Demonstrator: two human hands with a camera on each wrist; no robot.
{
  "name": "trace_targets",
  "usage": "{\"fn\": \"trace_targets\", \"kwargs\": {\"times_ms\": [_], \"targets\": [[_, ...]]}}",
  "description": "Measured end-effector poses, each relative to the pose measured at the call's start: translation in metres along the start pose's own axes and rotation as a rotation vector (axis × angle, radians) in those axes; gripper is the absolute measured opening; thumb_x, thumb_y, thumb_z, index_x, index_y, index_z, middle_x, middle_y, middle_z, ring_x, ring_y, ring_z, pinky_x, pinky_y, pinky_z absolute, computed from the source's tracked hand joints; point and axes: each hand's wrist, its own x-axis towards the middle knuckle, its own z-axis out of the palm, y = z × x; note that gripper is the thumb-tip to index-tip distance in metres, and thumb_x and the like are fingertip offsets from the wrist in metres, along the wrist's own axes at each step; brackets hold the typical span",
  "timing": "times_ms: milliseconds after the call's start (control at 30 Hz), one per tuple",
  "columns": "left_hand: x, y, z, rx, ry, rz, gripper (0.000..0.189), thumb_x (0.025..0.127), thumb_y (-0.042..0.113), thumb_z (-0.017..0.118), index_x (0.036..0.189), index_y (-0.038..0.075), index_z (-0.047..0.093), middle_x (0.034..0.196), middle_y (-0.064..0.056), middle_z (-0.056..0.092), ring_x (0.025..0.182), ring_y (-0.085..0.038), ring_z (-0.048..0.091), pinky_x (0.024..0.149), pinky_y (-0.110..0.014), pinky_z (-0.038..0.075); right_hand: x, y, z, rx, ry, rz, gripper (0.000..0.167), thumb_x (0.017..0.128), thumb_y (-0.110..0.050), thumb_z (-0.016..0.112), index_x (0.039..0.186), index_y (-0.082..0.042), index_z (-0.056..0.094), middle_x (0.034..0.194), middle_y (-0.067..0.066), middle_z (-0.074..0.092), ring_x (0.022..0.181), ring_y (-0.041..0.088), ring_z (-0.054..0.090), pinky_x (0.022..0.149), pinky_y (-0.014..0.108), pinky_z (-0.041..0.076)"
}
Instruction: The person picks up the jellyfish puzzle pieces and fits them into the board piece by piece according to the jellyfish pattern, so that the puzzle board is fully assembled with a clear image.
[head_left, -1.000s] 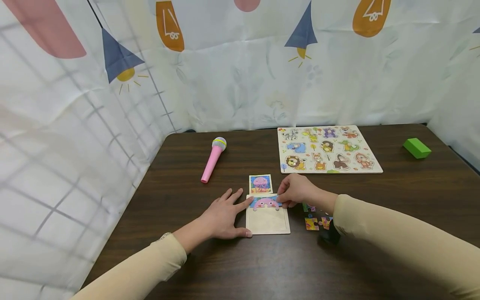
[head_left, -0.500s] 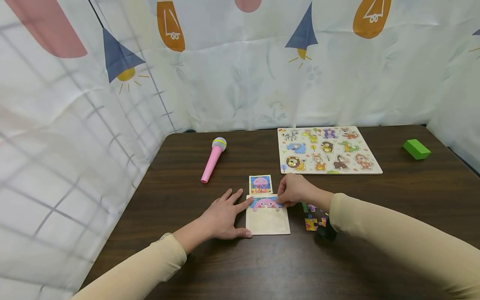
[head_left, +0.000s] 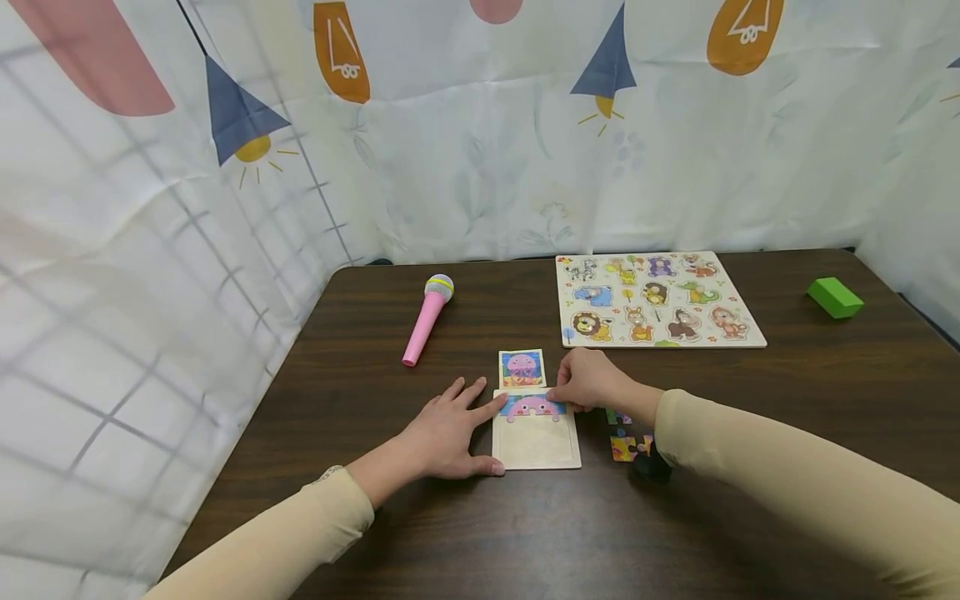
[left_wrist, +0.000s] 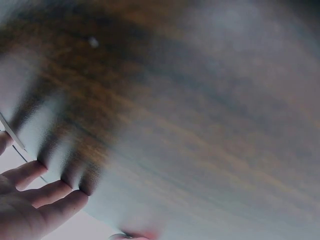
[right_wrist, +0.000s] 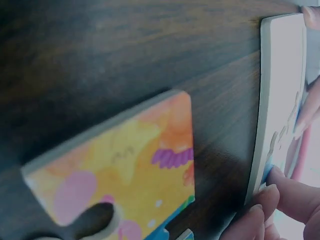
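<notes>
A pale puzzle board (head_left: pixel 536 446) lies on the table, its top band filled by blue-and-pink jigsaw pieces (head_left: pixel 532 407) showing a face with two eyes. My left hand (head_left: pixel 444 433) is spread along its left side; the index fingertip touches the top left piece and the thumb lies at the lower left corner. At the upper right corner is my right hand (head_left: pixel 588 380). In the right wrist view its thumb presses the blue end of a piece, while curled fingers (right_wrist: pixel 252 220) grip the board's outer edge. Beyond the board lies a jellyfish picture card (head_left: pixel 521 368).
Loose jigsaw pieces (head_left: pixel 623 448) lie right of the board, partly under my right forearm; one yellow-orange piece (right_wrist: pixel 135 145) looms near the right wrist camera. Farther back are a pink toy microphone (head_left: pixel 425 323), an animal peg puzzle (head_left: pixel 656 300) and a green block (head_left: pixel 835 297).
My right thumb has slid slightly left onto the top right piece, and the right forearm has shifted a little left. The left hand and the board have stayed put.
</notes>
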Motion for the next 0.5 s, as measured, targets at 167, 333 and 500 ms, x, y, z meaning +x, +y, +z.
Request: {"fn": "trace_targets", "kwargs": {"times_ms": [167,333,500], "targets": [[0.0004,0.0006,-0.0013,0.000,0.002,0.001,0.092,0.084,0.068,0.070,0.160,0.030,0.036,0.169,-0.014,0.027,0.154,-0.048,0.024,0.117,-0.064,0.035,0.0000,-0.0023,0.0010,-0.048,0.018,-0.008,0.028,0.091,-0.020,0.079,0.070,-0.010,0.064,0.056,0.001,0.059,0.048,0.010,0.054,0.048,0.021,0.044],[0.0001,0.0003,-0.0008,-0.001,0.004,0.000,0.092,0.084,0.068,0.071,0.160,0.030,0.036,0.168,-0.015,0.027,0.154,-0.048,0.024,0.116,-0.063,0.035,-0.0008,-0.0023,0.0024,-0.056,0.018,-0.018,0.028,0.091,-0.021,0.079,0.071,-0.010,0.063,0.057,0.001,0.059,0.050,0.011,0.054,0.048,0.022,0.043],[-0.0004,0.0004,-0.0005,0.002,0.008,0.004,0.092,0.084,0.067,0.071,0.160,0.029,0.037,0.168,-0.015,0.028,0.153,-0.049,0.026,0.116,-0.063,0.037,-0.0018,-0.0010,0.0019,-0.041,-0.004,-0.026,0.027,0.086,-0.024,0.084,0.073,-0.010,0.064,0.064,0.002,0.061,0.054,0.012,0.056,0.050,0.023,0.045]]}}
